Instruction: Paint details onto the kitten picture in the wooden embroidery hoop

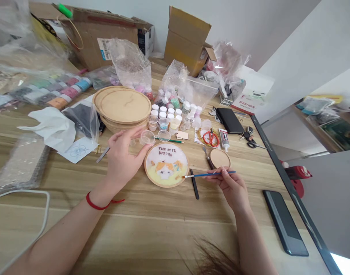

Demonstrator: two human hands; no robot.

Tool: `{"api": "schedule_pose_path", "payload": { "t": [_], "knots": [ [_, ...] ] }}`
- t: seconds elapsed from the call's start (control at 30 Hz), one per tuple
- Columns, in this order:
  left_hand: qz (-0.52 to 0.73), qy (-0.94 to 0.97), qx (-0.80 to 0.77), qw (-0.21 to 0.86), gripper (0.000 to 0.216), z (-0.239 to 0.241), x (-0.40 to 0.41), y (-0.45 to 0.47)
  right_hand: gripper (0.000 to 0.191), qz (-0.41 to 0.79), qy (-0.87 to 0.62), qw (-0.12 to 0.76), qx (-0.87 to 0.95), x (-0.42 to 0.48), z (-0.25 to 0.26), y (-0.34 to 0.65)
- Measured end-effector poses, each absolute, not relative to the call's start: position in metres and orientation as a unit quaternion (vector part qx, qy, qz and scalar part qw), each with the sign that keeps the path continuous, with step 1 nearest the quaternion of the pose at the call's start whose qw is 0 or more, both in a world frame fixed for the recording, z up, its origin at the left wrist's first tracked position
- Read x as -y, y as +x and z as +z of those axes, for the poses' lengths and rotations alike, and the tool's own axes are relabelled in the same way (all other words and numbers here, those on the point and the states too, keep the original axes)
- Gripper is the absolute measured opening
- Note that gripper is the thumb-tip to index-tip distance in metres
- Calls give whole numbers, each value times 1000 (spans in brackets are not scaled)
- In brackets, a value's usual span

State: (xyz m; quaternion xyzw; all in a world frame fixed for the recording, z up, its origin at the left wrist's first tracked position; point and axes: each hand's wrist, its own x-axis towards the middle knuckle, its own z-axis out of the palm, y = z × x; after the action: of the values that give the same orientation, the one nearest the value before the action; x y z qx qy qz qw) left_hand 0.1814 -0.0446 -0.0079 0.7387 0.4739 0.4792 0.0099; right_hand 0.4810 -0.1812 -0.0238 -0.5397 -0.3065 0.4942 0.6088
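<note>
A blue-handled paintbrush (209, 175) is pinched between the fingers (217, 173) of the right hand (230, 187), its tip at the right edge of a painted wooden disc (166, 165) at lower centre. The left hand (122, 158) is held with fingers spread, apparently just beside a small clear plastic cup (147, 137), though contact cannot be made out.

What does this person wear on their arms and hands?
The left hand and right hand are bare, as are the forearms, with no gloves or sleeves. A thin red cord bracelet with a loose tail circles the left wrist.
</note>
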Motion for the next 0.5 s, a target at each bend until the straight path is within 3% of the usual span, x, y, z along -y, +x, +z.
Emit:
{"api": "schedule_pose_path", "payload": {
  "t": [0.5],
  "knots": [
    [472,747,-468,6,47,-6,45,181,27,485,-549,610,301,181,-22,481]
  ]
}}
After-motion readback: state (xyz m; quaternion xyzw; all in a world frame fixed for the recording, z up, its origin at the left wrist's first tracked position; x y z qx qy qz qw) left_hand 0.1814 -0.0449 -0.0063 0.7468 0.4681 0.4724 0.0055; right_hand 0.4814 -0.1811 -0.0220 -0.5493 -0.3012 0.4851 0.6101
